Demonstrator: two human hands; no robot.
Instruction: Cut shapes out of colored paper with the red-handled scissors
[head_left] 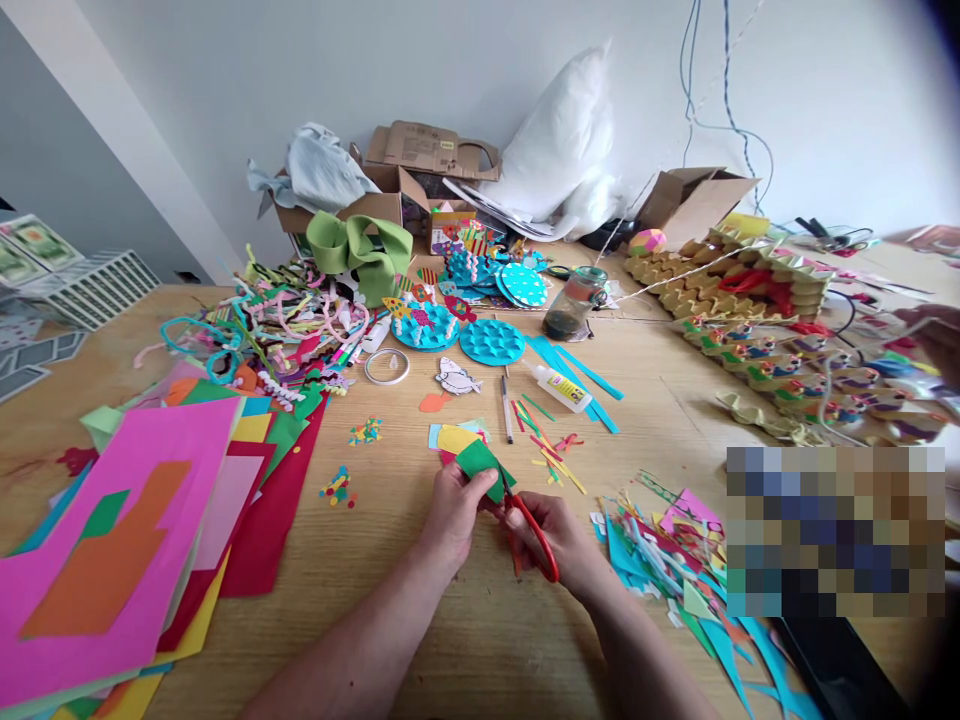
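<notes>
Between thumb and fingers my left hand (459,505) pinches a small green paper piece (478,460). My right hand (553,535) has its fingers in the red handles of the scissors (541,545), whose blades meet the right side of the green paper. Just beyond the paper lie yellow and light blue paper scraps (456,437). Further off are a fish cutout (459,378), an orange paper shape (434,402), a pen (507,410) and a glue bottle (562,388).
Coloured paper sheets (180,450) are stacked at the left, below tangled pipe cleaners (292,310). Paper scraps (652,550) lie at the right, near egg trays (720,280). Blue discs (493,342) and a glass jar (574,305) stand behind. Another person's hand (934,335) shows at the right edge.
</notes>
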